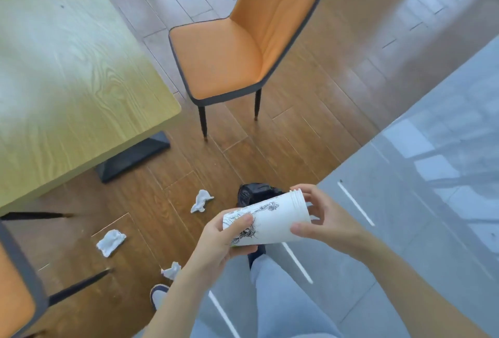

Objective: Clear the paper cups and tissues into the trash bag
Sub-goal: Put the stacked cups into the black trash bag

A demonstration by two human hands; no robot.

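Observation:
I hold a white paper cup stack (272,220) with black line drawings sideways in front of me. My left hand (224,240) grips its base end. My right hand (321,219) grips the rim end, where several nested rims show. A black trash bag (256,192) lies on the floor just behind the cups, mostly hidden by them. Three crumpled white tissues lie on the wooden floor: one (201,200) left of the bag, one (110,242) further left, one (171,270) near my left forearm.
A light wooden table (67,67) with a dark base (135,158) fills the left. An orange chair (237,40) stands beyond the bag, and another orange chair (16,297) sits at the lower left. My legs and a shoe (158,294) are below. Grey tiles lie to the right.

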